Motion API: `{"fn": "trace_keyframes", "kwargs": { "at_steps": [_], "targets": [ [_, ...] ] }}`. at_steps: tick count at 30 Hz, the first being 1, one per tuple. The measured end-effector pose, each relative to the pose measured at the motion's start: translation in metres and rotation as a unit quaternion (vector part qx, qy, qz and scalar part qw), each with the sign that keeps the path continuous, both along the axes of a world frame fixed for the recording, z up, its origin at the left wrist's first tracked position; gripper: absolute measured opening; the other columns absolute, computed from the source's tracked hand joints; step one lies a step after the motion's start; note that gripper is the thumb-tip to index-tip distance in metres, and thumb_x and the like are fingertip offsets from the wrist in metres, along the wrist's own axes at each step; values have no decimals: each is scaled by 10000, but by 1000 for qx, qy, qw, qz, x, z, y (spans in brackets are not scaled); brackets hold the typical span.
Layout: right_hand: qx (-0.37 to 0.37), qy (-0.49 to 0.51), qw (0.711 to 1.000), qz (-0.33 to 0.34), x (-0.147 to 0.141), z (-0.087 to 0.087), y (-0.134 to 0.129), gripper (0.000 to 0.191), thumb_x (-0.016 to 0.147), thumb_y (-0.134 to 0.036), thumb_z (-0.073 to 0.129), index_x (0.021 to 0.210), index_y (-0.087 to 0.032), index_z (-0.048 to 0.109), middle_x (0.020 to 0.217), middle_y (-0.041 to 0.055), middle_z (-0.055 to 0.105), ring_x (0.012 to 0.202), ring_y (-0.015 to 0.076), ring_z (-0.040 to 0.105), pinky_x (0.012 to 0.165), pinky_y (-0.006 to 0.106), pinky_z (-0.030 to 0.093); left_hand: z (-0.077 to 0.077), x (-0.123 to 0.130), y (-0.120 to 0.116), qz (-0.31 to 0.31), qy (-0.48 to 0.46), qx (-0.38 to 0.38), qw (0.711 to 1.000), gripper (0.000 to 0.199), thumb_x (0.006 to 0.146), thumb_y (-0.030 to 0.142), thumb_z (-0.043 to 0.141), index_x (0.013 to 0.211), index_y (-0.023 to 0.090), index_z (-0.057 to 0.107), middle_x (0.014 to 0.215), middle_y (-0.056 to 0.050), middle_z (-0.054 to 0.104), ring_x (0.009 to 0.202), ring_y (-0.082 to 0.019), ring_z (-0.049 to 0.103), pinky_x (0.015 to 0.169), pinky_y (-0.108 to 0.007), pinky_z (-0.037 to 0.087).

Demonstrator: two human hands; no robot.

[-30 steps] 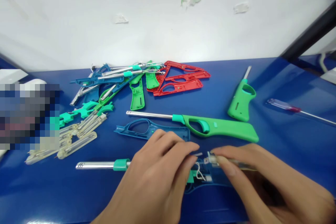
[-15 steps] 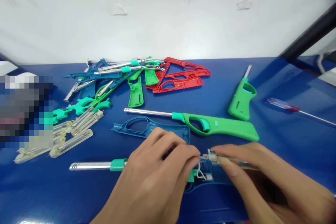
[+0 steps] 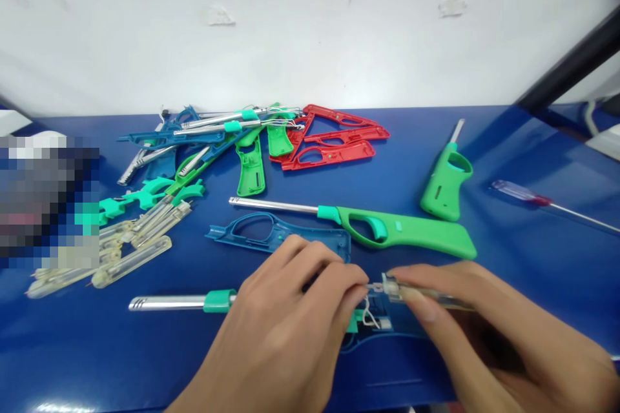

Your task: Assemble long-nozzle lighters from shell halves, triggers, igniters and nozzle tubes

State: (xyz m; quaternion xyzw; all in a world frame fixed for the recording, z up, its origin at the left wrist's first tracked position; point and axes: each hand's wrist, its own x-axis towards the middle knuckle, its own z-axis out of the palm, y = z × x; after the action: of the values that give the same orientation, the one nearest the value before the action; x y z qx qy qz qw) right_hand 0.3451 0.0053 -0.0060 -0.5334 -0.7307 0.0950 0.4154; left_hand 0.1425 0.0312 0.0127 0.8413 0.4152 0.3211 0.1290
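Observation:
My right hand (image 3: 484, 329) pinches a clear fuel tank (image 3: 402, 292) between thumb and fingers, its end pointing left. My left hand (image 3: 290, 316) has thumb and forefinger closed on a small part at the tank's left end, too small to make out. Beneath both hands lies an open blue lighter shell (image 3: 382, 339), holding white wire and a green piece. A silver tube (image 3: 169, 302) with a green collar (image 3: 219, 301) sticks out leftward from under my left hand. Just behind the hands are another blue half shell (image 3: 300, 239) and a green lighter (image 3: 426, 230).
Blue and green shells with metal tubes (image 3: 213, 135) pile up at the back left, beside red half shells (image 3: 339, 155). Clear tanks (image 3: 140, 261) and green triggers (image 3: 145, 195) lie left. A short green lighter (image 3: 445, 187) and screwdriver (image 3: 523, 193) are right.

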Motion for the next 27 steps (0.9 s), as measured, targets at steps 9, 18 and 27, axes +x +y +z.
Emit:
{"fn": "trace_keyframes", "kwargs": {
  "at_steps": [9,18,27],
  "targets": [
    [1,-22,999,45,7,-2,-1,115,1022,-278,624,1103,-322,693,983,-83,764,811,96,751,791,132,588,-2,-2,-2,-19,6,13,1000,145,1001,67,571,986,182,660,923,8,705,852,-157,587,811,-328,511],
    [18,-74,994,83,17,1,2,166,1015,-237,626,1147,-320,681,1041,-98,768,876,75,763,918,97,561,-7,-5,-2,-43,24,31,998,150,987,40,563,1019,171,629,955,15,678,858,-157,559,848,-341,473],
    [33,-75,994,69,12,2,3,130,1020,-233,613,1093,-305,693,998,-88,775,835,82,766,879,98,572,-7,-5,-7,-32,30,24,999,175,981,29,539,1028,172,627,964,5,672,862,-172,556,859,-348,465]
  ]
}}
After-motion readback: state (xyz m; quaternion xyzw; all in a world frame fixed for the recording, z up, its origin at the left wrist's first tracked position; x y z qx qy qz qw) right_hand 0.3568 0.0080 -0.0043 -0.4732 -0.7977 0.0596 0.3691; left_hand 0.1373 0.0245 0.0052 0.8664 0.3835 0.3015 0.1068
